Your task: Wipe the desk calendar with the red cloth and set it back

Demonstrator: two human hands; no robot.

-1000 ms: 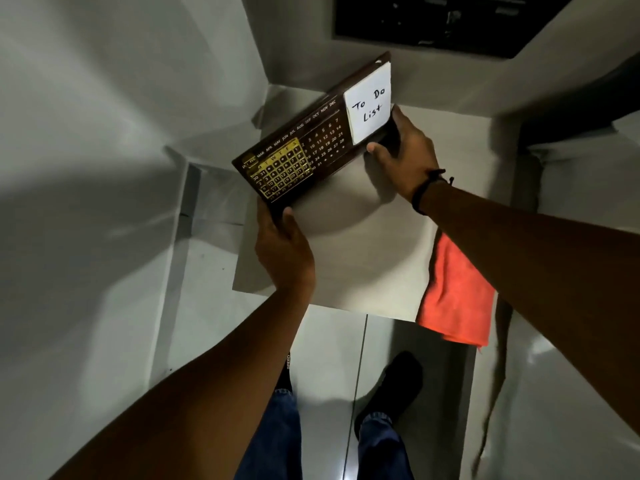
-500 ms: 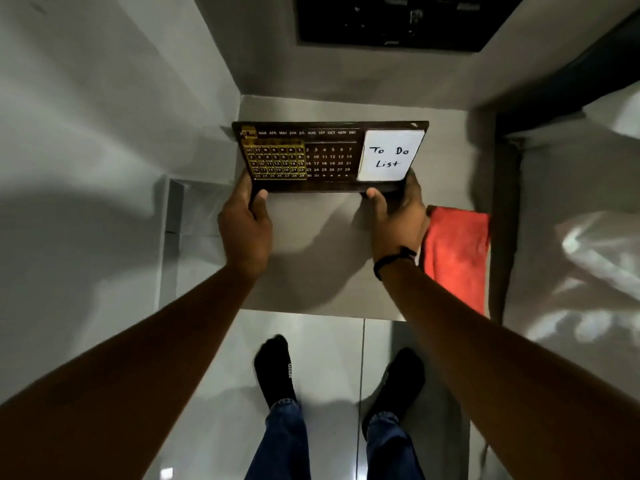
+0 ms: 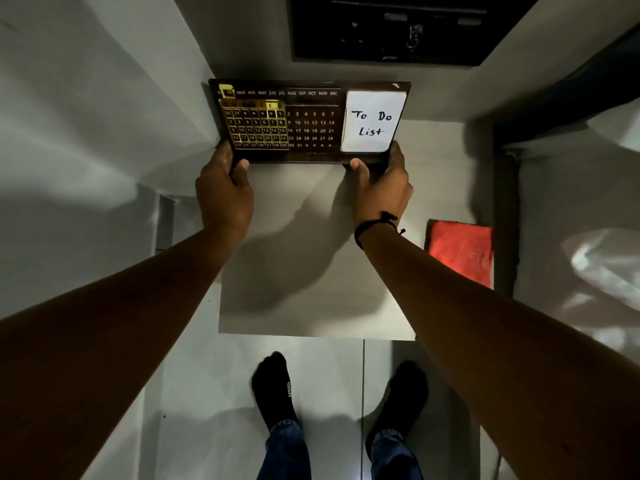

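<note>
Left fingers clamped on calendar lower left corner, thumb in front. Right fingers clamped on lower right corner under note. Left hand, right hand with black wristband. Calendar held face-on, level, at far edge of counter against wall. Cloth flat at counter's right edge, well apart from calendar. Nothing between hands and calendar. Dark panel above. Black socks on floor, one reading "SPEED". Readable: "To Do List", months MAR–DEC, dates 1–31.
</note>
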